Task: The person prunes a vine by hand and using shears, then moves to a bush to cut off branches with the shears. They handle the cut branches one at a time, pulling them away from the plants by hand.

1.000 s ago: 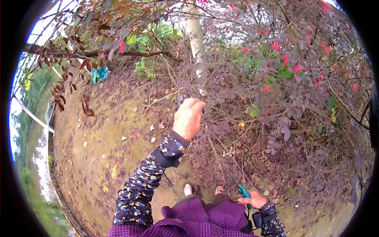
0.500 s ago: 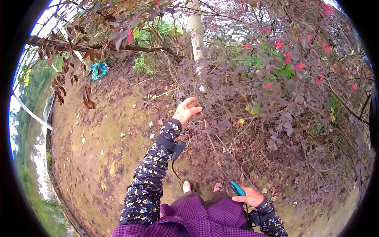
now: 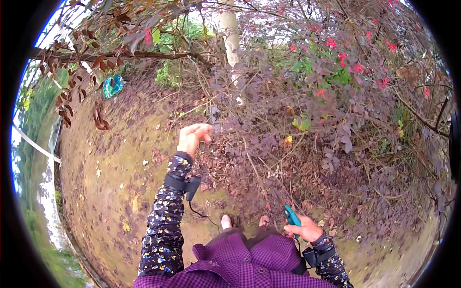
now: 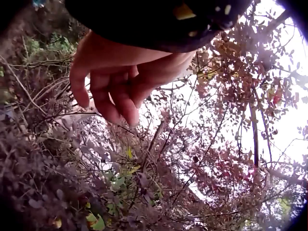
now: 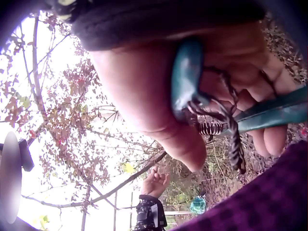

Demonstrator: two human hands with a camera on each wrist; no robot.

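The left hand (image 3: 193,139) is held out in front of the purple-leaved shrub (image 3: 269,139), fingers loosely bent. In the left wrist view the left hand (image 4: 127,79) hangs over twigs, and nothing shows in its fingers. Low beside the checked garment, the right hand (image 3: 307,229) grips a teal-handled tool (image 3: 292,217). Two teal handles (image 5: 186,77) with a spring (image 5: 210,128) between them lie across the right palm (image 5: 139,86) in the right wrist view, a twisted dark cord hanging from them. The tool's far end is hard to make out.
A pale trunk (image 3: 231,43) stands behind the shrub. A bare branch (image 3: 120,55) with dry leaves crosses the upper left. A turquoise bag (image 3: 113,87) lies on the leaf-strewn ground (image 3: 120,163). Thin stems reach down toward the right hand.
The left hand has moved left and back from the shrub's twigs, its fingers in a different bend. The right hand stays low with the tool, shifted only slightly.
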